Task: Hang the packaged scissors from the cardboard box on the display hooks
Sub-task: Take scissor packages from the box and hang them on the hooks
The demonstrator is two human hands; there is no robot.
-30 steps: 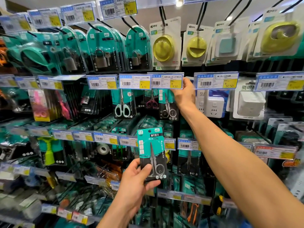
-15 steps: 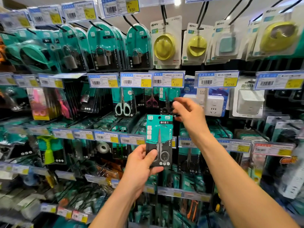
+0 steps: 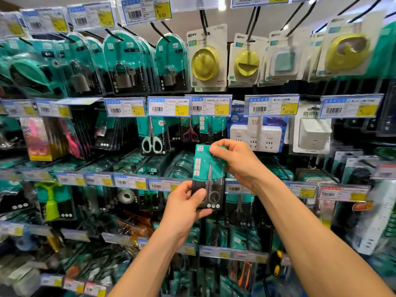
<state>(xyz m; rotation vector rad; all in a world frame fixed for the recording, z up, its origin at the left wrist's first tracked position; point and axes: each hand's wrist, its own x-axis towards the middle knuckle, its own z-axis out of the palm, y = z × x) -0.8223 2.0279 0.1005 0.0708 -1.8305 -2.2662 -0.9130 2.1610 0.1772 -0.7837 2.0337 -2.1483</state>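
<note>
Both hands are now clamped on the packaged scissors [image 3: 209,174] at frame centre: left hand [image 3: 184,209] at its base, right hand [image 3: 237,161], withdrawn from the price tag [image 3: 211,107] above, pinching its top; hanging judged next.

Head view of a shop display wall. The left grip [image 3: 184,209] holds the lower end of an upright teal-and-black scissors pack [image 3: 209,174], thumb across its front, while the right grip [image 3: 235,161] pinches the pack's top edge. Just behind, below a row of price labels [image 3: 211,107], hang pale-handled scissors [image 3: 151,138] and white sockets [image 3: 255,136]; padlocks [image 3: 123,76] and yellow discs [image 3: 204,64] hang on black hooks [image 3: 203,21] above.
</note>
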